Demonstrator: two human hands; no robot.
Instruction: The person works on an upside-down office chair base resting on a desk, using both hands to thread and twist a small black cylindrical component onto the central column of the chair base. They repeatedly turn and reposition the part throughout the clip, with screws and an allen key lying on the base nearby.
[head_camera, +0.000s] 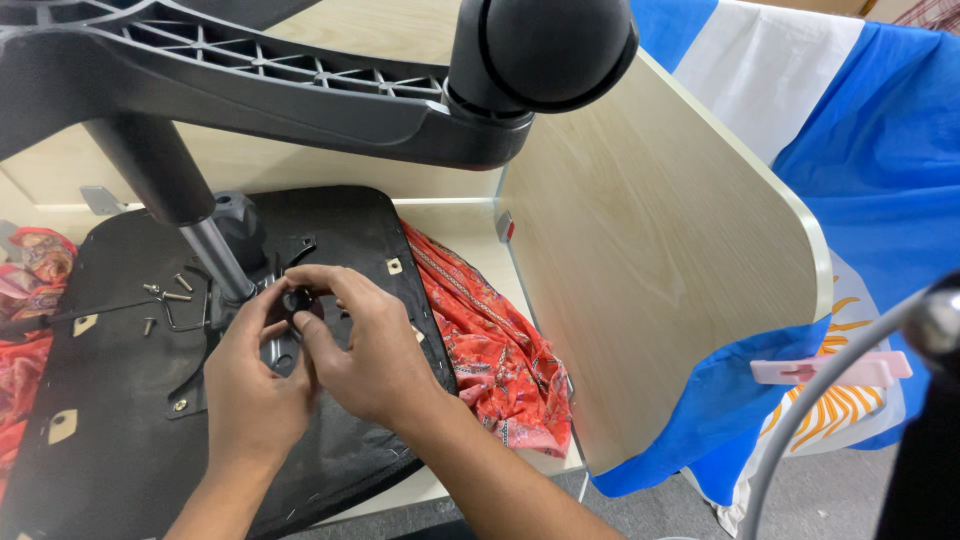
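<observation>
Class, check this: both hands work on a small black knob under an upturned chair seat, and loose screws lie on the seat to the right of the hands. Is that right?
Not quite. The head view shows the screws lying left of the hands, not right. The rest stands: left hand and right hand meet at the knob on the upturned seat.

Light-wood booth with blue cloth behind

Pale wood table (470, 215) boxed in by matching wood panels: back wall (330, 170) and a rounded side divider (650, 280) on the right. Blue-and-white cloth (860, 130) hangs behind the divider, with an orange sun print low down. Pink clip (830, 371) sits on the cloth. Grey floor (830, 490) at bottom right. Red patterned fabric (490, 350) is spread on the table. Lighting is even and soft.
</observation>
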